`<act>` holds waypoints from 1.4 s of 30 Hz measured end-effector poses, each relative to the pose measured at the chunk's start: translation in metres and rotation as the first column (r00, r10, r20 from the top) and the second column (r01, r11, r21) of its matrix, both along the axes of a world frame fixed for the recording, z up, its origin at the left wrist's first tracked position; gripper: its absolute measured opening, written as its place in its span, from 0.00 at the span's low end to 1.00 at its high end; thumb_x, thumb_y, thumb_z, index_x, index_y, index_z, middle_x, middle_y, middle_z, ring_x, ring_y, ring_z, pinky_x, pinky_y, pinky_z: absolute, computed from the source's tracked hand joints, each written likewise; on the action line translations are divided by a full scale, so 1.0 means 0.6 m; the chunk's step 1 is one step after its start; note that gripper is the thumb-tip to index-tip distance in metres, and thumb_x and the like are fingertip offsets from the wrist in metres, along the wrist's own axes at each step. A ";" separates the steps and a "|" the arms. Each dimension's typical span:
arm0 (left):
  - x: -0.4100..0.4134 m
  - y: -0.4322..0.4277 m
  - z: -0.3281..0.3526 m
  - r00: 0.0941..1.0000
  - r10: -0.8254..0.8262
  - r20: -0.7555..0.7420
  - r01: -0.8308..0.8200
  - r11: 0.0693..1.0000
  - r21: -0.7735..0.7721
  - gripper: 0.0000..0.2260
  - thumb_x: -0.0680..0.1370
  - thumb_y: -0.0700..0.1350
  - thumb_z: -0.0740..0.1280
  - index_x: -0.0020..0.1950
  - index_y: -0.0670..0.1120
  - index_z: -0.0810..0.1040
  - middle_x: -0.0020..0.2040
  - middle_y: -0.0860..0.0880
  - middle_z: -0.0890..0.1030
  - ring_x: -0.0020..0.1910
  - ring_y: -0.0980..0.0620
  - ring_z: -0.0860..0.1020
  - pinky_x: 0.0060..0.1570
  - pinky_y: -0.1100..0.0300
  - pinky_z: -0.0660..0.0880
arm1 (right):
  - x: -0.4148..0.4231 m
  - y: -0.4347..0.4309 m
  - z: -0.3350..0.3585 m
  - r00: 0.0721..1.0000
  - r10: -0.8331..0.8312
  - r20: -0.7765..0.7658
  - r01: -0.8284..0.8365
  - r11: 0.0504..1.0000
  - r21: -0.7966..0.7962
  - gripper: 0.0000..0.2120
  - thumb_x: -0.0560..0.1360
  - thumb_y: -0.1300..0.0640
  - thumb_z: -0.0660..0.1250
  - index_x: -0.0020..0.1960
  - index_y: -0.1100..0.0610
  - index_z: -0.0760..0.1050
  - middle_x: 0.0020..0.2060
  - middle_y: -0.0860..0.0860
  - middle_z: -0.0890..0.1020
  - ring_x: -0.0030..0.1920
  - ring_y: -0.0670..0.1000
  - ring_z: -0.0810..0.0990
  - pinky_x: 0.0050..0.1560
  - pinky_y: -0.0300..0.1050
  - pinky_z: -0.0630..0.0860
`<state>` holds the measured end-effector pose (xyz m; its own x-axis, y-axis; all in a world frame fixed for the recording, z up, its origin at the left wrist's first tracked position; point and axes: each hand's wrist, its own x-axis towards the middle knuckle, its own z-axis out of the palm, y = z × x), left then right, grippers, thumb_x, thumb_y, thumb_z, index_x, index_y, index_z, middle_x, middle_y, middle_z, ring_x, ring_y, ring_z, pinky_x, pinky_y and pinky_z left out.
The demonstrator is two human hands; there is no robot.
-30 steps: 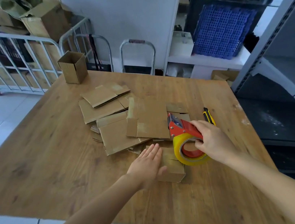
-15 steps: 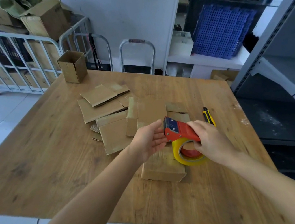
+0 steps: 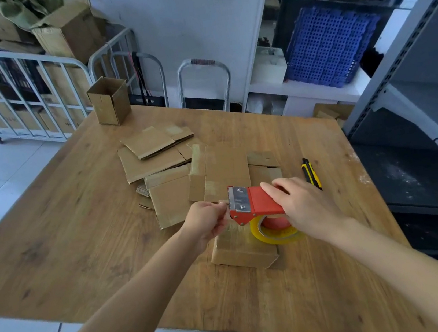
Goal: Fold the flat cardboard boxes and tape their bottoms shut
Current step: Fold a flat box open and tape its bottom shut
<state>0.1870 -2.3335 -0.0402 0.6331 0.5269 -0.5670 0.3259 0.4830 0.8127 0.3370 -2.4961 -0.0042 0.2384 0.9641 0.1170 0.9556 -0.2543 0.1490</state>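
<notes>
Hands: two, bare-armed, reaching in over the near edge of the table (image 3: 54,245).
Left hand (image 3: 206,221): fingers curled, tips pinched together at the toothed metal front of the tape dispenser (image 3: 259,202). The strip itself is too clear to make out.
Right hand (image 3: 305,204): curled over the dispenser's red body from the right, gripping it.
Tape dispenser: one, red, held off the table between both hands. Its one yellow tape roll (image 3: 275,235) hangs low over the folded box (image 3: 237,247). Whether roll and box touch cannot be told.
Folded box: one, lying low with a broad face up, right of the table's middle and toward the near edge.
Flat cardboard (image 3: 168,173): one loose, overlapping pile at the table's middle. At least five sheets show, with more edges beneath, so the exact count is unclear.
Upright box (image 3: 110,101): one, open at the top, at the far left corner.
Utility knife (image 3: 311,174): one, yellow and black, lying near the right edge, just beyond the right hand.
Beyond the table: one railed cart (image 3: 18,89) loaded with cartons at left, one blue crate (image 3: 330,46) on a white shelf, and one grey rack (image 3: 414,99) at right.
</notes>
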 end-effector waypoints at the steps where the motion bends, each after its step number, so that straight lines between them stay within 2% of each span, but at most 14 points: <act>1: -0.004 0.003 -0.003 1.000 -0.009 -0.007 0.009 1.000 -0.001 0.06 0.80 0.40 0.64 0.46 0.40 0.78 0.34 0.47 0.76 0.28 0.57 0.72 0.31 0.65 0.71 | 0.000 0.001 -0.001 1.000 0.007 0.002 -0.007 1.000 -0.002 0.33 0.64 0.67 0.76 0.68 0.62 0.73 0.53 0.61 0.80 0.48 0.63 0.80 0.42 0.56 0.81; 4: -0.016 0.012 -0.014 1.000 -0.016 -0.025 0.016 1.000 0.020 0.05 0.80 0.39 0.64 0.46 0.40 0.77 0.39 0.44 0.73 0.30 0.55 0.69 0.30 0.65 0.69 | -0.004 0.006 -0.004 1.000 0.028 0.004 -0.028 0.999 -0.019 0.32 0.65 0.67 0.75 0.68 0.61 0.73 0.53 0.60 0.81 0.48 0.63 0.80 0.43 0.56 0.80; 7: -0.025 0.017 -0.018 0.999 0.002 -0.034 -0.002 1.000 -0.002 0.05 0.80 0.39 0.63 0.48 0.40 0.77 0.35 0.46 0.73 0.28 0.54 0.66 0.25 0.65 0.65 | -0.013 0.013 -0.001 0.999 0.034 0.006 -0.034 0.999 -0.026 0.33 0.63 0.65 0.77 0.67 0.60 0.74 0.50 0.60 0.81 0.46 0.62 0.80 0.41 0.56 0.79; 11: -0.031 0.021 -0.016 0.999 -0.005 -0.048 0.006 1.000 0.018 0.08 0.80 0.38 0.62 0.52 0.37 0.80 0.30 0.49 0.75 0.27 0.55 0.67 0.26 0.65 0.63 | -0.021 0.016 0.002 1.000 0.018 0.018 -0.017 0.999 -0.042 0.36 0.61 0.61 0.79 0.68 0.59 0.74 0.48 0.59 0.80 0.46 0.61 0.80 0.40 0.55 0.78; 13: -0.032 0.017 -0.009 0.999 -0.030 -0.037 0.032 0.998 0.058 0.08 0.80 0.38 0.62 0.46 0.39 0.80 0.30 0.49 0.75 0.27 0.55 0.67 0.26 0.66 0.63 | -0.026 0.016 0.008 1.000 -0.014 0.000 0.014 0.993 -0.121 0.37 0.67 0.57 0.75 0.73 0.57 0.66 0.55 0.58 0.77 0.53 0.60 0.77 0.49 0.56 0.77; 15: -0.032 0.017 0.001 0.998 -0.045 -0.035 0.049 0.991 0.128 0.09 0.80 0.39 0.63 0.40 0.42 0.76 0.31 0.49 0.74 0.26 0.56 0.67 0.25 0.67 0.64 | -0.030 0.017 0.016 0.996 -0.066 -0.057 0.052 0.977 -0.209 0.39 0.73 0.49 0.68 0.78 0.54 0.54 0.63 0.55 0.70 0.62 0.58 0.70 0.60 0.53 0.71; 16: -0.030 0.018 0.004 0.998 -0.050 -0.046 0.057 0.983 0.174 0.10 0.80 0.40 0.63 0.39 0.42 0.74 0.31 0.49 0.73 0.26 0.56 0.67 0.26 0.66 0.64 | -0.031 0.019 0.023 0.989 -0.102 -0.108 0.073 0.967 -0.243 0.39 0.74 0.45 0.66 0.78 0.53 0.51 0.64 0.54 0.68 0.64 0.56 0.67 0.62 0.52 0.69; 21: -0.023 0.027 0.009 0.992 -0.055 -0.111 0.087 0.948 0.305 0.09 0.80 0.42 0.63 0.40 0.42 0.73 0.32 0.48 0.73 0.30 0.53 0.68 0.29 0.63 0.64 | -0.017 0.042 0.051 0.882 -0.178 -0.437 0.014 0.936 -0.352 0.32 0.68 0.48 0.72 0.67 0.47 0.63 0.54 0.48 0.72 0.55 0.51 0.72 0.55 0.49 0.75; 23: -0.024 0.027 0.007 0.991 -0.052 -0.127 0.090 0.945 0.315 0.10 0.80 0.42 0.63 0.40 0.42 0.73 0.32 0.48 0.74 0.31 0.53 0.69 0.30 0.62 0.64 | -0.006 0.047 0.055 0.860 -0.165 -0.484 -0.025 0.931 -0.363 0.36 0.65 0.46 0.75 0.68 0.45 0.63 0.55 0.47 0.73 0.55 0.50 0.73 0.55 0.49 0.76; 26: -0.024 0.028 0.002 0.990 -0.041 -0.137 0.082 0.947 0.311 0.10 0.80 0.42 0.63 0.38 0.42 0.73 0.32 0.48 0.75 0.31 0.53 0.70 0.31 0.62 0.64 | 0.007 0.041 0.054 0.844 -0.149 -0.516 -0.059 0.930 -0.364 0.45 0.64 0.37 0.75 0.74 0.37 0.55 0.57 0.46 0.71 0.56 0.48 0.71 0.56 0.45 0.73; 31: -0.023 0.031 -0.001 0.990 -0.039 -0.136 0.078 0.952 0.296 0.07 0.79 0.42 0.64 0.42 0.41 0.75 0.34 0.47 0.76 0.31 0.54 0.70 0.30 0.63 0.65 | 0.013 0.028 0.039 0.834 -0.109 -0.541 -0.078 0.947 -0.312 0.36 0.68 0.32 0.69 0.71 0.29 0.58 0.54 0.45 0.69 0.53 0.47 0.71 0.56 0.47 0.73; 34: -0.026 0.028 -0.002 0.992 -0.036 -0.119 0.067 0.963 0.263 0.08 0.80 0.42 0.64 0.44 0.40 0.76 0.37 0.45 0.76 0.31 0.54 0.70 0.30 0.64 0.66 | 0.019 0.024 0.036 0.821 -0.095 -0.563 -0.084 0.955 -0.283 0.32 0.68 0.31 0.68 0.69 0.26 0.60 0.53 0.44 0.70 0.52 0.46 0.71 0.56 0.48 0.74; 38: -0.035 0.024 -0.006 0.996 -0.039 -0.076 0.052 0.982 0.181 0.12 0.79 0.38 0.63 0.35 0.43 0.75 0.33 0.47 0.73 0.30 0.54 0.66 0.31 0.63 0.63 | 0.024 0.015 0.046 0.802 -0.079 -0.593 -0.093 0.962 -0.255 0.32 0.65 0.31 0.67 0.68 0.25 0.62 0.51 0.42 0.69 0.51 0.43 0.71 0.55 0.43 0.73; 42: -0.044 0.030 -0.015 0.996 -0.044 -0.079 0.053 0.992 0.114 0.11 0.79 0.36 0.62 0.37 0.43 0.75 0.32 0.47 0.73 0.29 0.54 0.66 0.31 0.61 0.62 | 0.032 0.006 0.046 0.804 -0.064 -0.592 -0.115 0.958 -0.261 0.32 0.68 0.36 0.70 0.69 0.27 0.61 0.50 0.41 0.68 0.50 0.43 0.70 0.52 0.39 0.72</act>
